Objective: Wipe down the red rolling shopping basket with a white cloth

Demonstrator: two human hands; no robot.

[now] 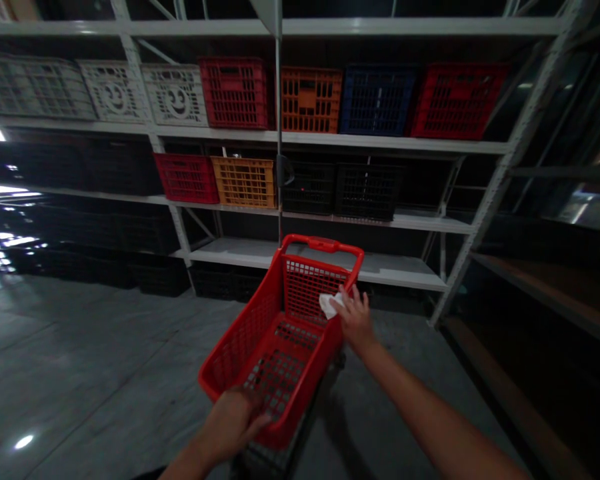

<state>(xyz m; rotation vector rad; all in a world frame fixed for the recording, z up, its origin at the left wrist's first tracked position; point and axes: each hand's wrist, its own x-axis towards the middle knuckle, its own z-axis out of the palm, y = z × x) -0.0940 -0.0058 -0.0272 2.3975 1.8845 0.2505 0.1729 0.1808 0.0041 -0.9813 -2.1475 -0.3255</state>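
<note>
On the grey floor before the racking: one red basket (280, 340), two hands on it

Left hand (235, 420) clamps the basket's near rim, fingers curled over the edge. Right hand (355, 320) is at the far right rim, fingertips pinching one white cloth (329, 304) against the mesh wall. Basket interior looks empty (only the mesh bottom shows). Top shelf (300, 138): seven crates – three white crates (115, 90), two with smiley faces, then red crate (235, 92), orange crate (311, 100), blue crate (377, 100), another red one. Shelf below: one red, one yellow crate (244, 181), two black crates (367, 191). Crate contents can't be made out through the lattice. Lowest shelf board (240, 252) is white
</note>
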